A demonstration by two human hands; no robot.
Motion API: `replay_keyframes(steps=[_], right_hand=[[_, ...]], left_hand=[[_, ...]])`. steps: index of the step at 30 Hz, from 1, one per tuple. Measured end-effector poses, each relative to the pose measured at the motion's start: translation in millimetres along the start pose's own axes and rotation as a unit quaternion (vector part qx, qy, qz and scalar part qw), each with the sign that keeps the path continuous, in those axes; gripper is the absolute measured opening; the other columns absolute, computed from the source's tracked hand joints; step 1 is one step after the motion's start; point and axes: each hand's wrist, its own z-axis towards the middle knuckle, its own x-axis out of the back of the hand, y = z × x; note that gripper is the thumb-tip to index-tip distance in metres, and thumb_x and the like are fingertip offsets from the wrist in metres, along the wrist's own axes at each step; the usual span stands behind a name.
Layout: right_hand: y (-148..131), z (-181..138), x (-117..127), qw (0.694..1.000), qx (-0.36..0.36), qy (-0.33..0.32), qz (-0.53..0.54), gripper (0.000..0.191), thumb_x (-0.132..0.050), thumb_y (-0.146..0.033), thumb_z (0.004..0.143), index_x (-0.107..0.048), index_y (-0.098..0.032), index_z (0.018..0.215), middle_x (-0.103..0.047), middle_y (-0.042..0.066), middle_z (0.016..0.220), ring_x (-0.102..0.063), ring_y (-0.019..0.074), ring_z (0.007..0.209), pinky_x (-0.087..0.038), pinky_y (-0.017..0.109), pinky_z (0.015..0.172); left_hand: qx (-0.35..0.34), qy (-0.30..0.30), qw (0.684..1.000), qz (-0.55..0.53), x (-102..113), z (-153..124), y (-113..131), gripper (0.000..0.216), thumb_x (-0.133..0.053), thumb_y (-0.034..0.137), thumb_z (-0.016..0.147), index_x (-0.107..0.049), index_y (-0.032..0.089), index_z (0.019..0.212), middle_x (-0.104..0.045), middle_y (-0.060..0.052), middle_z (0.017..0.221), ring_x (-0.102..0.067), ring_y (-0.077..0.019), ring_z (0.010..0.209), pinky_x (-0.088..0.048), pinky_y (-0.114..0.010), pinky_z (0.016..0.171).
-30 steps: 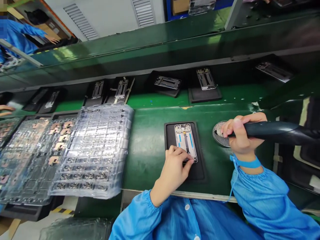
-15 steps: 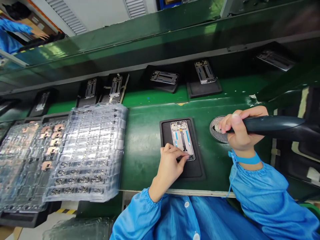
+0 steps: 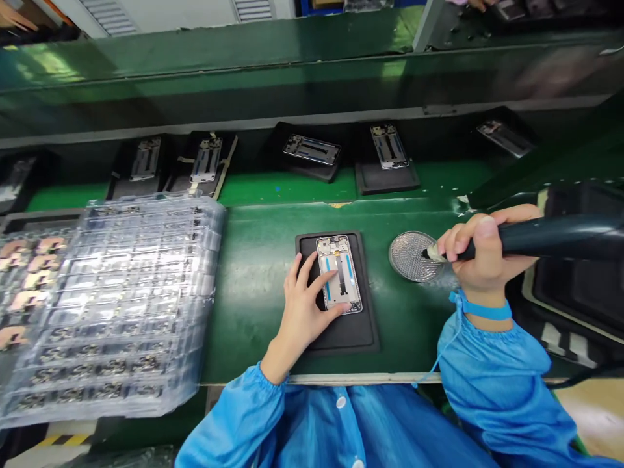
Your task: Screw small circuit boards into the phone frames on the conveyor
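Note:
A phone mid-frame (image 3: 342, 261) with two blue strips lies in a black padded tray (image 3: 336, 335) on the green bench. My left hand (image 3: 305, 302) is spread over its left side, thumb near the bottom edge and index finger over the middle; it grips nothing. My right hand (image 3: 487, 253) is wrapped round a dark electric screwdriver (image 3: 560, 237). The screwdriver's tip points left, over a round, dimpled metal dish (image 3: 414, 260). Whether a screw sits on the tip is too small to tell.
Stacked clear plastic trays (image 3: 141, 305) with small parts stand at the left. Several phone frames in black trays, such as one phone frame (image 3: 390, 146), line the lower channel behind the bench. Dark trays (image 3: 580, 260) lie at the right. Another person's hand (image 3: 480, 3) shows at the top.
My left hand has gone from a pinch at the frame's lower corner to fingers spread over its left side. The screwdriver tip has shifted rightward on the dish, uncovering more of it. The view has turned right.

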Motion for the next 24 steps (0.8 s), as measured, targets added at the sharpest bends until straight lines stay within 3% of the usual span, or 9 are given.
replay_keyframes(steps=[3, 7, 17, 24], right_hand=[[2, 5, 1, 0.999, 0.045, -0.004, -0.023, 0.052, -0.106, -0.058, 0.107, -0.061, -0.031, 0.107, -0.057, -0.014, 0.063, -0.049, 0.0125, 0.041, -0.053, 0.028, 0.045], [8, 3, -2, 0.999, 0.031, -0.005, -0.032, 0.055, -0.106, -0.060, 0.108, -0.060, -0.031, 0.106, -0.059, -0.014, 0.063, -0.052, 0.0122, 0.043, -0.054, 0.026, 0.048], [16, 2, 1, 0.999, 0.014, -0.009, -0.042, 0.056, -0.105, -0.062, 0.108, -0.059, -0.031, 0.107, -0.058, -0.014, 0.062, -0.051, 0.0132, 0.042, -0.051, 0.027, 0.048], [11, 3, -2, 0.997, 0.028, -0.054, -0.046, 0.055, -0.108, -0.059, 0.107, -0.061, -0.030, 0.104, -0.062, -0.012, 0.065, -0.054, 0.0128, 0.044, -0.054, 0.027, 0.048]], left_hand=[[-0.044, -0.015, 0.998, -0.035, -7, 25, -8, 0.075, -0.120, 0.049, 0.096, -0.093, 0.031, 0.164, -0.055, -0.017, 0.207, -0.035, -0.0565, 0.202, -0.044, -0.085, 0.161], [-0.062, -0.019, 0.997, -0.053, -12, 46, -7, 0.080, -0.119, 0.049, 0.097, -0.090, 0.030, 0.169, -0.054, -0.017, 0.208, -0.035, -0.0557, 0.203, -0.040, -0.086, 0.163], [-0.070, -0.011, 0.996, -0.057, -15, 44, -8, 0.079, -0.118, 0.051, 0.098, -0.090, 0.030, 0.169, -0.054, -0.017, 0.208, -0.034, -0.0556, 0.204, -0.040, -0.086, 0.163], [-0.049, -0.017, 0.997, -0.054, -18, 49, 4, 0.080, -0.113, 0.054, 0.102, -0.086, 0.032, 0.174, -0.051, -0.016, 0.209, -0.030, -0.0562, 0.205, -0.033, -0.091, 0.163]])
